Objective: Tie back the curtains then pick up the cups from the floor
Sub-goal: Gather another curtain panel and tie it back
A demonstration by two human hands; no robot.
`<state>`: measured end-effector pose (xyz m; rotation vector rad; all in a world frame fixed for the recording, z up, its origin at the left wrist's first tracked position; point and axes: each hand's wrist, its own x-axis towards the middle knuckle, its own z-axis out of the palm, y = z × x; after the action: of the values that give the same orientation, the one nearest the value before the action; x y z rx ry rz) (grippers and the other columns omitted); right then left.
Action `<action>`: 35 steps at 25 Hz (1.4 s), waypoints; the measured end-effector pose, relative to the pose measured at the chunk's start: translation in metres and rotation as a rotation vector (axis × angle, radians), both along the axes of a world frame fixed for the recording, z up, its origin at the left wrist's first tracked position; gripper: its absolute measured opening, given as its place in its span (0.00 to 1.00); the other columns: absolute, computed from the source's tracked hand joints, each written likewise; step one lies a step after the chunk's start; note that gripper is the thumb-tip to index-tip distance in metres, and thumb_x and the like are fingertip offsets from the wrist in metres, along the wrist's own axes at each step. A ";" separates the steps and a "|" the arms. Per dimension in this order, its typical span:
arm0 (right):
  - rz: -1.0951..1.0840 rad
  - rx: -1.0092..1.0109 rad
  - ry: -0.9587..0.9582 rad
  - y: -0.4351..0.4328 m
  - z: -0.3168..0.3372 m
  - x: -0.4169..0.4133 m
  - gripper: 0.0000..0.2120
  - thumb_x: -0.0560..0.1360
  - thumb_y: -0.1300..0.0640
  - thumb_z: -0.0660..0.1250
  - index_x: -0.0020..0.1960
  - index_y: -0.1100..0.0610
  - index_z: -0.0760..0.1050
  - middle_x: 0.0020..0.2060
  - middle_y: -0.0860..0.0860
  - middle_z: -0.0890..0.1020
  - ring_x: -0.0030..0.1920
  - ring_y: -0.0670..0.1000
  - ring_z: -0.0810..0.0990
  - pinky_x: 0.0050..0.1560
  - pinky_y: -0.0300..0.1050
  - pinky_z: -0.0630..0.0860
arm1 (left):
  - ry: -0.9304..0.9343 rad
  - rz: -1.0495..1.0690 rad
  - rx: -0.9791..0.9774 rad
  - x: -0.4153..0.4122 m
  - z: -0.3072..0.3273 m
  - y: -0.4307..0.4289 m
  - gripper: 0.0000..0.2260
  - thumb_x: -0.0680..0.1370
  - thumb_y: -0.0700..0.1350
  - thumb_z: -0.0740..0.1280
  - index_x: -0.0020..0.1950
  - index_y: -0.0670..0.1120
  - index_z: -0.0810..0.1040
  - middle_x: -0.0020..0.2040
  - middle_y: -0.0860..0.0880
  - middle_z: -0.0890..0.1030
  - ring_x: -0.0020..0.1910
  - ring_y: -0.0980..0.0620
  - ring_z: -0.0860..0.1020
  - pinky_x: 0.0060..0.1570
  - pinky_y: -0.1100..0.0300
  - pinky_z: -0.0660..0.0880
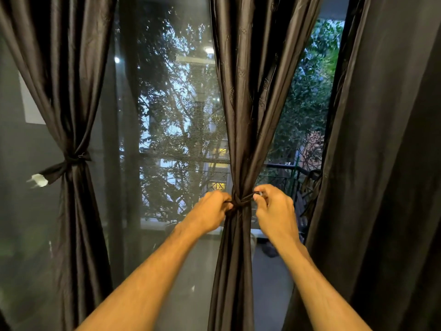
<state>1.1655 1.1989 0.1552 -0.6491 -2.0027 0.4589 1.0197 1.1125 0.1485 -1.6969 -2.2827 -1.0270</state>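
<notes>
Centre of frame: middle curtain (241, 115), dark satin, hangs from the top edge and is gathered to a narrow waist just below mid-height. A dark tie (241, 201) wraps that waist, with a knot at the front.

Left hand (210, 212), fingers curled, grips the tie's end on the left side of the knot. Right hand (274, 211) pinches the other end between thumb and forefinger, just right of the knot. Both forearms reach up from the bottom edge.

Left of frame: left curtain (69, 91), already cinched by its own tie-back (69, 161), whose tail ends in a white piece (39, 180). Right of frame: right curtain (381, 163), hanging loose. Between the curtains, window screen (171, 115), trees and lit windows beyond; a dark railing (281, 167) lies right of centre.
</notes>
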 end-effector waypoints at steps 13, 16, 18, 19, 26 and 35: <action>-0.050 -0.085 -0.162 0.009 0.033 -0.008 0.08 0.77 0.61 0.65 0.53 0.53 0.80 0.48 0.53 0.83 0.48 0.55 0.81 0.49 0.53 0.79 | -0.133 0.004 -0.031 -0.019 -0.011 0.004 0.14 0.80 0.39 0.61 0.34 0.46 0.71 0.31 0.46 0.71 0.32 0.50 0.67 0.35 0.57 0.62; -0.038 -0.059 -0.152 0.004 0.023 -0.009 0.08 0.78 0.60 0.65 0.56 0.53 0.78 0.48 0.53 0.82 0.48 0.55 0.80 0.46 0.50 0.77 | -0.174 0.039 0.040 -0.012 -0.019 0.004 0.14 0.81 0.42 0.59 0.35 0.49 0.66 0.31 0.48 0.70 0.34 0.45 0.71 0.36 0.55 0.63; -0.049 -0.045 -0.137 0.000 0.015 -0.010 0.09 0.78 0.59 0.66 0.58 0.53 0.77 0.49 0.53 0.82 0.49 0.55 0.80 0.48 0.51 0.77 | -0.256 0.039 0.107 -0.008 -0.030 0.004 0.09 0.82 0.44 0.59 0.41 0.47 0.69 0.35 0.47 0.73 0.42 0.40 0.75 0.37 0.55 0.64; -0.056 -0.048 -0.134 -0.002 0.010 -0.010 0.11 0.78 0.58 0.66 0.59 0.52 0.76 0.49 0.53 0.82 0.50 0.56 0.81 0.49 0.51 0.78 | -0.302 0.035 0.131 -0.006 -0.037 0.004 0.08 0.82 0.46 0.59 0.44 0.46 0.71 0.37 0.45 0.74 0.45 0.39 0.76 0.37 0.55 0.64; -0.027 -0.163 -0.159 -0.010 -0.041 -0.006 0.13 0.78 0.55 0.66 0.62 0.54 0.73 0.44 0.50 0.83 0.46 0.52 0.82 0.48 0.52 0.79 | -0.471 0.040 0.137 0.001 -0.088 0.005 0.11 0.80 0.48 0.63 0.42 0.42 0.72 0.33 0.46 0.75 0.34 0.47 0.73 0.36 0.55 0.68; -0.006 -0.184 -0.322 0.020 -0.067 0.051 0.06 0.76 0.57 0.64 0.42 0.52 0.78 0.35 0.51 0.81 0.38 0.55 0.79 0.40 0.54 0.79 | -0.349 -0.032 0.052 0.068 -0.080 0.040 0.09 0.78 0.46 0.66 0.39 0.45 0.74 0.30 0.48 0.75 0.29 0.50 0.71 0.33 0.57 0.68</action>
<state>1.2163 1.2187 0.0883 -0.8882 -2.2768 0.5687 1.0879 1.1523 0.0688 -1.6478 -2.4058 -1.4781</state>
